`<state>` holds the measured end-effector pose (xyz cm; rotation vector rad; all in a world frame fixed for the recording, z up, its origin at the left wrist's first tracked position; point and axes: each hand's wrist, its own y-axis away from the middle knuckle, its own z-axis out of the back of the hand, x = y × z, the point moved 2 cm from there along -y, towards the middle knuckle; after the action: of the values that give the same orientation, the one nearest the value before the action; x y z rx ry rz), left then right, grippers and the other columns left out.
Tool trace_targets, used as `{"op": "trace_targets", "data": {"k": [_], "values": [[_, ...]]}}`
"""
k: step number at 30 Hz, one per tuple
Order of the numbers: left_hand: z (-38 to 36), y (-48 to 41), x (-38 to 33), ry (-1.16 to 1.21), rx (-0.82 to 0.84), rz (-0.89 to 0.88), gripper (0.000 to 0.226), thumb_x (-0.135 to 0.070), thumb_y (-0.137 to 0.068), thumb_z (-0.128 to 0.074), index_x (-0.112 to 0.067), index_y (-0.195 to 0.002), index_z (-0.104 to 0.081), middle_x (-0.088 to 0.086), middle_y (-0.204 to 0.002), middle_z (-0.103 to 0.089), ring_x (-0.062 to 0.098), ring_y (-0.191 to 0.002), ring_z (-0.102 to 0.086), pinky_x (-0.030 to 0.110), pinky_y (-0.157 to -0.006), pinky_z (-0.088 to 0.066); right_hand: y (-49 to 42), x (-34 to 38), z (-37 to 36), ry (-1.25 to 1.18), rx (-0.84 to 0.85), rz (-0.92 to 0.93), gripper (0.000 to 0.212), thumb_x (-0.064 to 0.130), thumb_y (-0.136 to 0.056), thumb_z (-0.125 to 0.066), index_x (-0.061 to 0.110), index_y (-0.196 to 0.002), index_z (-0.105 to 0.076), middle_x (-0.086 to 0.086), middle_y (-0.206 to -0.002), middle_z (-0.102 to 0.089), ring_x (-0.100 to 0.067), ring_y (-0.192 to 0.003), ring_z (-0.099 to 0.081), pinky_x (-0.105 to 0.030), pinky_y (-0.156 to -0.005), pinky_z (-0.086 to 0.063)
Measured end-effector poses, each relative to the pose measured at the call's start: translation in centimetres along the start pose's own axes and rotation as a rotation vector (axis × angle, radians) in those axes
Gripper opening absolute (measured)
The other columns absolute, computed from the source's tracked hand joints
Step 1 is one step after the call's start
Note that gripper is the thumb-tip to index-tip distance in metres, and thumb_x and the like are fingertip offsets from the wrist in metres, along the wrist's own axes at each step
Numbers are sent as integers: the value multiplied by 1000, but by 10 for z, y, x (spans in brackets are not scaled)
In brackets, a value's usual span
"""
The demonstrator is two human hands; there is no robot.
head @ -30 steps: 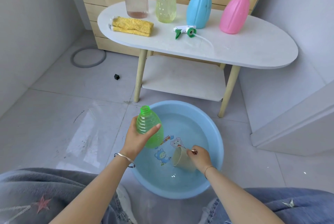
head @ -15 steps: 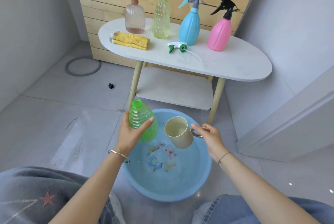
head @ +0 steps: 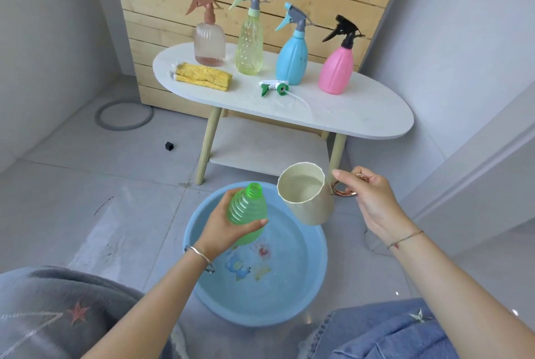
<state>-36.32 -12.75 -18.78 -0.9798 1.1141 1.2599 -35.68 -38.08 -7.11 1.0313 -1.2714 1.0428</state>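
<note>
My left hand (head: 224, 227) grips an open green ribbed bottle (head: 247, 209), its neck tilted up, above a blue basin (head: 315, 286) of water on the floor. My right hand (head: 373, 199) holds a cream mug (head: 308, 202) by its copper handle (head: 343, 189). The mug has water in it and hangs just right of the bottle's mouth, over the basin's far rim. A green and white spray head (head: 275, 88) with its tube lies on the white table (head: 362, 115).
On the table stand a peach spray bottle (head: 209, 40), a yellow-green one (head: 249, 46), a blue one (head: 291, 57) and a pink one (head: 336, 69), beside a yellow cloth (head: 202, 76). A grey ring (head: 124, 114) and a small black piece (head: 169, 146) lie on the floor. My knees flank the basin.
My right hand has lifted the mug out of the basin water and raised it beside the bottle's mouth. The left hand has kept the bottle over the basin.
</note>
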Motion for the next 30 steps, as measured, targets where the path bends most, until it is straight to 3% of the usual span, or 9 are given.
{"op": "trace_targets", "data": {"k": [3,9,13,15,20,23,30], "values": [[-6,3,5,-64,36,-4,71,-51,-54,-88,-40,-114,-52,-18,-107,-64,-3,-102,-59,15,-86,-45,3,3,-4,31,0,12,41,10,-77,-74,14,-57,-38,5,-50,-36,-6,-52,-42,-24,-65,-32],[-13,5,6,-127,58,-25,75,-63,-48,-79,-42,-114,-49,-22,-109,-62,-6,-104,-56,8,-84,-42,5,2,-12,135,-22,45,43,11,-74,-77,13,-56,-39,12,-44,-39,-7,-52,-45,-22,-62,-36],[-14,5,7,-152,69,-28,69,-45,-57,-90,-45,-111,-48,-24,-109,-60,-14,-103,-52,1,-81,-37,3,4,-11,165,-51,71,42,9,-74,-78,12,-56,-40,4,-49,-41,-12,-53,-52,-14,-56,-42],[-15,5,9,-168,72,-28,67,-36,-61,-90,-44,-111,-48,-25,-110,-58,-17,-103,-50,0,-80,-36,4,6,-12,180,-51,86,41,7,-74,-77,10,-58,-40,4,-48,-40,-9,-50,-52,-18,-56,-41],[-19,4,12,-182,88,-4,68,-35,-62,-90,-41,-115,-48,-25,-109,-58,-17,-102,-50,-1,-77,-37,4,8,-13,219,-52,117,38,5,-73,-77,7,-59,-42,-4,-55,-38,-15,-53,-51,-31,-66,-39],[-21,4,13,-189,87,4,68,-33,-62,-90,-39,-116,-48,-25,-107,-57,-19,-99,-50,-1,-75,-38,4,8,-13,239,-56,132,38,7,-72,-77,8,-58,-43,-8,-60,-37,-19,-62,-46,-33,-67,-40],[-22,5,17,-199,85,20,66,-35,-63,-90,-43,-112,-47,-26,-107,-57,-18,-98,-50,-1,-75,-37,3,14,-13,298,-72,176,42,6,-73,-77,12,-55,-38,-3,-55,-34,-17,-57,-38,-27,-62,-34]]}}
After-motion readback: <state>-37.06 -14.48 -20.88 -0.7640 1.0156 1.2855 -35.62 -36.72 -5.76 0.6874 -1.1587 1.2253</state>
